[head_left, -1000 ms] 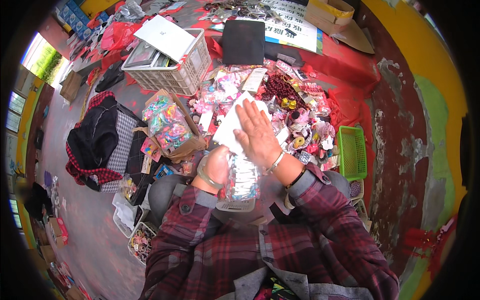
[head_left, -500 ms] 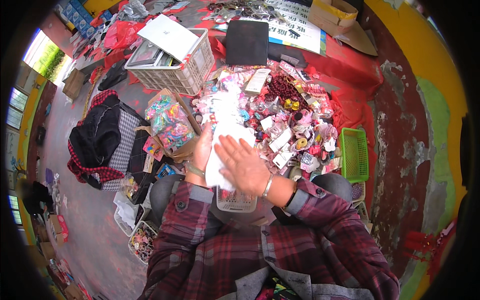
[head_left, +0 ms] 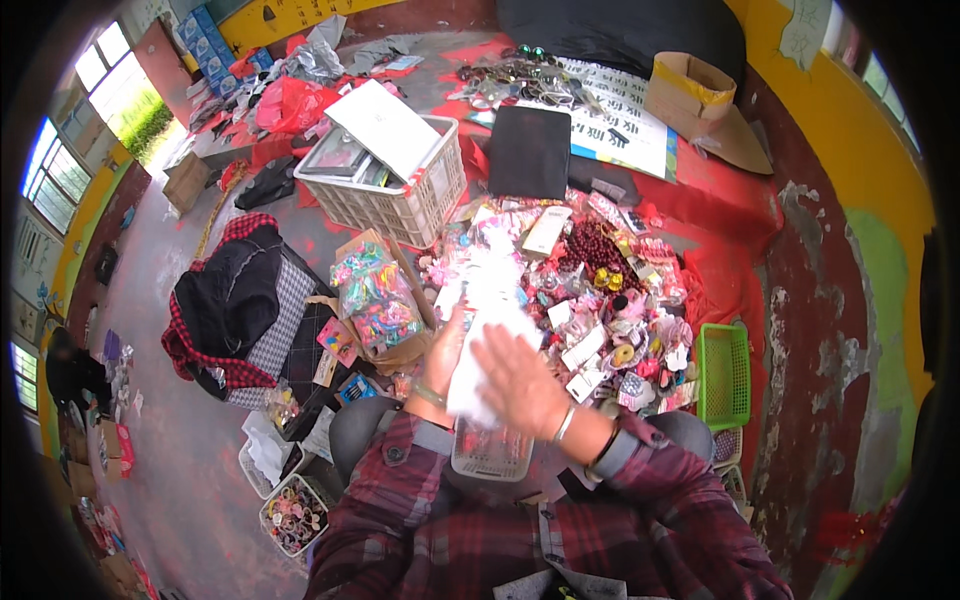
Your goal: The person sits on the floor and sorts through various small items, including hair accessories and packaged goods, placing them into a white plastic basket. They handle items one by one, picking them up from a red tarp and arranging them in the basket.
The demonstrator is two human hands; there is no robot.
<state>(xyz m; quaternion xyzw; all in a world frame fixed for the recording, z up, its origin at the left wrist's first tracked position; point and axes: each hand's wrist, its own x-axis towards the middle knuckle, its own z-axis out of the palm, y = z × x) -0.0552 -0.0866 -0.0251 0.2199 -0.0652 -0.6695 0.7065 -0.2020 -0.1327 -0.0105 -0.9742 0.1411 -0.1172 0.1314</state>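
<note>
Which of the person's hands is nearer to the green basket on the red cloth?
Right. The right hand lies flat on the white bag on the side toward the green basket; the left hand grips the bag's far side, farther from it.

Daylight comes in from the windows [head_left: 60, 180] far on my left, blown out to white and green glare, and it spreads soft and even over the floor [head_left: 170, 470], leaving only faint shadows. Colours look strong. The middle is fairly sharp, but my right hand [head_left: 520, 380] is a little smeared. Straight edges bow outward toward the rim, and a black ring closes the corners
</note>
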